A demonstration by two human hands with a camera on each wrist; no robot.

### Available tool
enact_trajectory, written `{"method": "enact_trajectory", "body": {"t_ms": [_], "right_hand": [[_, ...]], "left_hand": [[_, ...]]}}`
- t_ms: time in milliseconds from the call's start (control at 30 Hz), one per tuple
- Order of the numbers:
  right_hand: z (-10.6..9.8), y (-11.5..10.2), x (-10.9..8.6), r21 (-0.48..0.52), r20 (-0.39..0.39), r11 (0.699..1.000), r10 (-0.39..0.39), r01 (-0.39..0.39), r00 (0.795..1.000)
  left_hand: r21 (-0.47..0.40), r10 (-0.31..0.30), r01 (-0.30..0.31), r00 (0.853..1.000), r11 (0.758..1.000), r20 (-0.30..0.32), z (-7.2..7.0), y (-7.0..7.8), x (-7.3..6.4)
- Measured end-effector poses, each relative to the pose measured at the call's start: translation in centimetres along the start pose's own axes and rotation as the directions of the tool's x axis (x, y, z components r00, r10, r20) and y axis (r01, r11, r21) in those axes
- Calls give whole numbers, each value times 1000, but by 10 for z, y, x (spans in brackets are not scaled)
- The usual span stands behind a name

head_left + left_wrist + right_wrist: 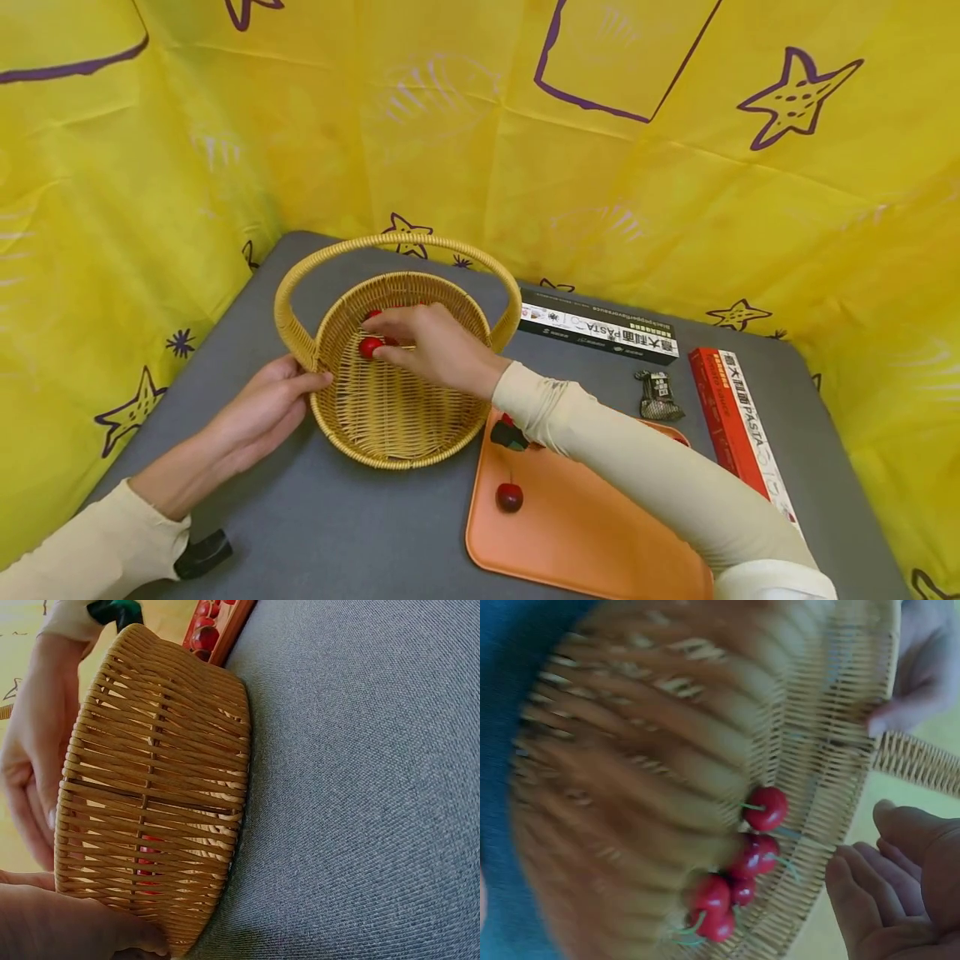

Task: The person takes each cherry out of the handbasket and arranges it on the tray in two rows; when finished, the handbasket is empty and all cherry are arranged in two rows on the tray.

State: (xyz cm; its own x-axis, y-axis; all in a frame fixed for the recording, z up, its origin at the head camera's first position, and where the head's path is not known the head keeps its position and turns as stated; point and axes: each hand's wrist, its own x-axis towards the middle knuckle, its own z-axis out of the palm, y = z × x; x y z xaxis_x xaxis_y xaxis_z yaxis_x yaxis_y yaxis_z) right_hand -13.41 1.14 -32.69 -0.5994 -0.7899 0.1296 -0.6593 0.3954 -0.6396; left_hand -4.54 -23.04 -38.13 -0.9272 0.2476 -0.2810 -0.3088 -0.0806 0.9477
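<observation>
A round wicker basket (401, 450) with a tall arched handle stands on the grey table. At its left side my left hand (262, 404) grips the rim near the handle's base, thumb over the edge. Over the basket's inside reaches my right hand (435, 342), thumb and fingers apart. In the right wrist view nothing lies between those fingers. Several red cherries (766, 808) with green stems are gathered inside the basket, beside that hand. Right of the basket, a dark red cherry (509, 497) lies on an orange tray (555, 533); the right forearm hides part of the tray.
Behind the tray are a black pasta box (600, 329), a red pasta box (738, 425) and a small dark packet (657, 396). A yellow patterned cloth (465, 150) hangs along the table's back and sides.
</observation>
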Motion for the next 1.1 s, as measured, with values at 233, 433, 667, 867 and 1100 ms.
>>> {"method": "enact_trajectory", "body": {"t_ms": [233, 433, 667, 867, 1100], "right_hand": [[-4, 0, 33, -28, 90, 999, 34, -31, 995], [1, 13, 48, -14, 203, 995, 96, -95, 975], [6, 22, 53, -80, 256, 995, 82, -63, 963], [14, 26, 53, -134, 261, 990, 71, -37, 963], [20, 27, 56, -200, 269, 980, 60, -5, 961]], "left_hand": [[-6, -3, 3, 1000, 1000, 1, 0, 0, -1], [-14, -4, 4, 1000, 1000, 5, 1, -1, 0], [-10, 2, -2, 1000, 1000, -3, 0, 0, -1], [-4, -5, 5, 1000, 1000, 1, 1, 2, 0], [-7, -6, 6, 1000, 1000, -1, 1, 2, -1]]}}
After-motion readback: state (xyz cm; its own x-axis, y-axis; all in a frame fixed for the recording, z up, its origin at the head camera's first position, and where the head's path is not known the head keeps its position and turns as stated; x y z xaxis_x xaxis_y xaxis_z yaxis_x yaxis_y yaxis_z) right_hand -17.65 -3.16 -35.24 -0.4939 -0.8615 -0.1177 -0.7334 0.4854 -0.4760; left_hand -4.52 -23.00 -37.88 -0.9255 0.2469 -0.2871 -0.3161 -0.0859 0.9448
